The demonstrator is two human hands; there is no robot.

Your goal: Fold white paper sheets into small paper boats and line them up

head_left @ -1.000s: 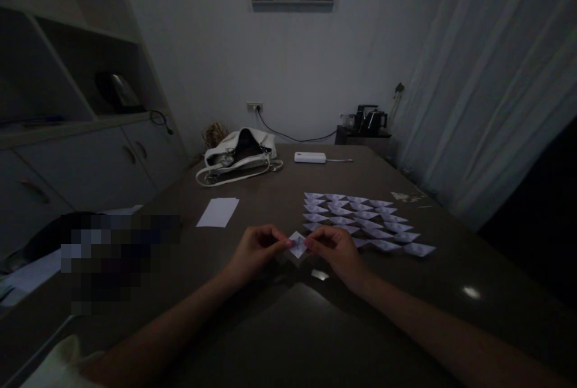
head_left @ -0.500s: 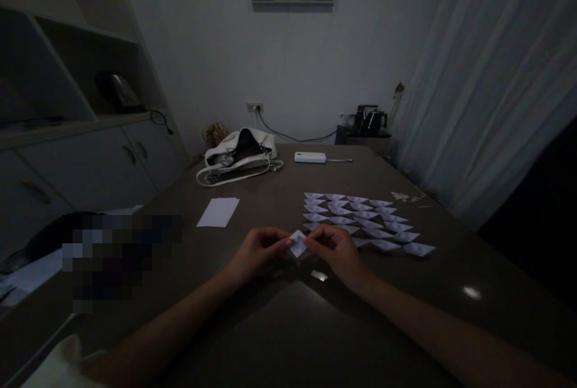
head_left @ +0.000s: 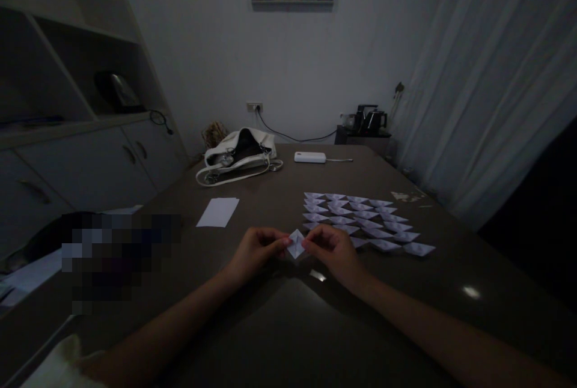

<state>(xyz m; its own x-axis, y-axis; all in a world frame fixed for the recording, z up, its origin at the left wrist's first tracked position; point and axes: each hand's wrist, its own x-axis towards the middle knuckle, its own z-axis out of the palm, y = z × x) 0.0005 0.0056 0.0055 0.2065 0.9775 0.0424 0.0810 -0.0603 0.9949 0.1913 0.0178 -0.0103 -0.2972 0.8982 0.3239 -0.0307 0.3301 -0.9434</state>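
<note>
A small piece of folded white paper [head_left: 296, 245], diamond-shaped with a crease down its middle, is held just over the table. My left hand [head_left: 259, 251] pinches its left corner between thumb and fingers. At the opposite corner, my right hand [head_left: 336, 254] has the same kind of pinch. Rows of white folded paper boats [head_left: 372, 233] stand just beyond and to the right of my right hand, which hides part of the nearest ones. A stack of blank white paper sheets [head_left: 218, 212] lies beyond my left hand.
On the dark table [head_left: 288, 334], a white handbag [head_left: 238, 157] and a white power bank [head_left: 309, 157] with a short cable sit toward the back. Small scraps [head_left: 408, 196] lie near the right edge. Papers [head_left: 38, 274] and a blurred-out area occupy the left side.
The folded paper and both hands have shifted very slightly to the left. Both pinches stay on its corners, and the other things keep their places.
</note>
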